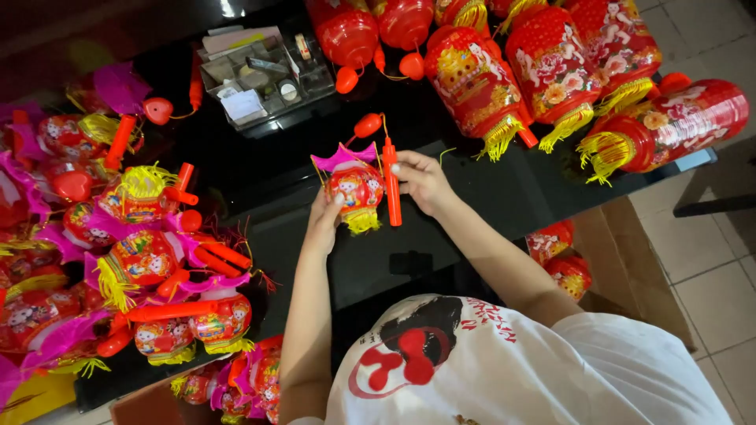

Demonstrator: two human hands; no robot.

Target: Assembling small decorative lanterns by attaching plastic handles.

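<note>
Head view, frame centre: gripping a small lantern (357, 189) from its left with the left hand (324, 220), closing the right hand (421, 179) on the orange stick (391, 182) just right of it, long axis running up-down.

Lying upper left: clear organizer tray (260, 83) holding small parts; lower right, a cardboard box (630, 260) showing red lanterns (561, 256) inside.

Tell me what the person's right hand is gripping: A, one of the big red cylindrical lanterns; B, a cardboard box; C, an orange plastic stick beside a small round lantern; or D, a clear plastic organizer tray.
C: the right hand closes on the upright orange stick, while the left hand steadies the small round lantern with its pink top and yellow fringe over the black table.
</note>
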